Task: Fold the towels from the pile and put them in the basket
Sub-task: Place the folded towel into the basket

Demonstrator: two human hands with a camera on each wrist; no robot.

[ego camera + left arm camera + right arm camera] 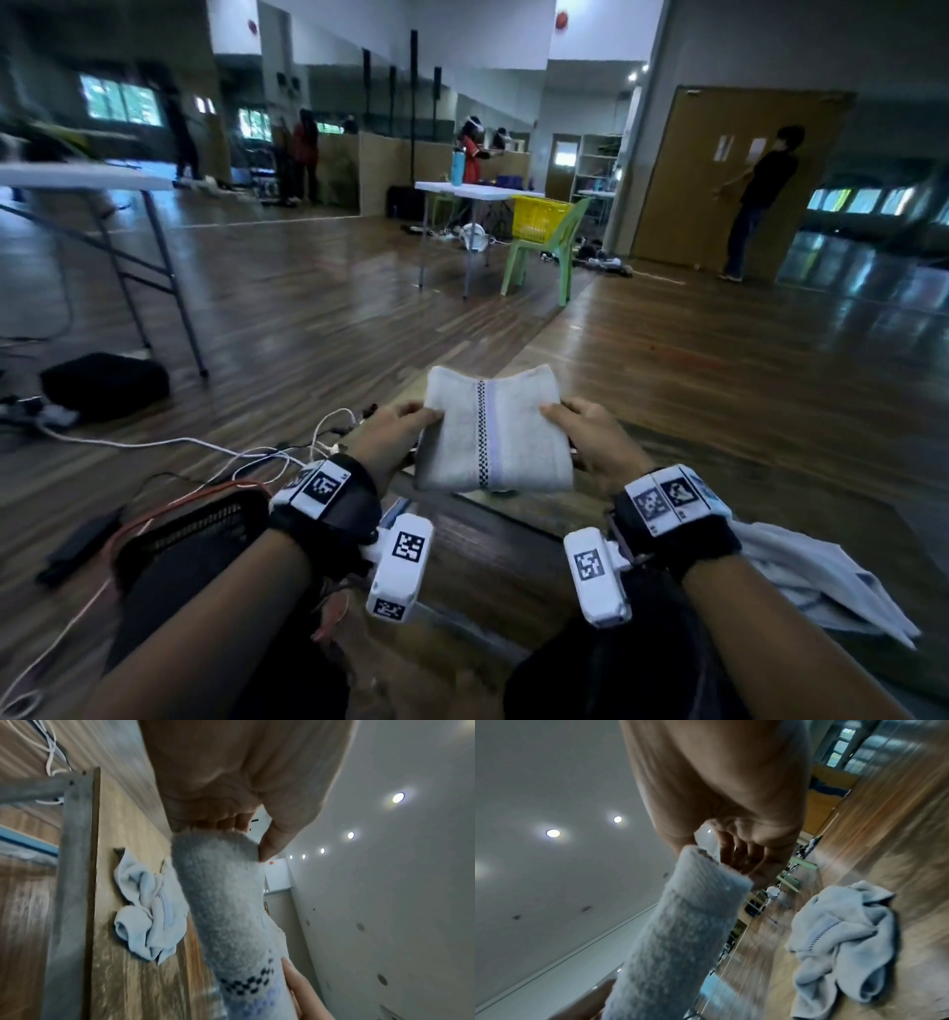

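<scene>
A folded white towel (493,437) with a dark checkered stripe down its middle is held up in front of me. My left hand (411,419) pinches its left edge, thumb on top. My right hand (562,416) pinches the right edge the same way. In the left wrist view the towel (226,912) runs from my left thumb (270,845) down to the other hand. The right wrist view shows its hemmed corner (706,882) at my fingers. A crumpled pile of pale towels (821,580) (149,912) (841,939) lies low on my right. A yellow basket (539,216) sits far off on a green chair (544,257).
A white folding table (87,177) stands at the left, with a black bag (102,385) and loose cables (205,447) on the wooden floor beside it. Another white table (477,191) stands behind the chair. A person (760,200) stands by a brown door at the right.
</scene>
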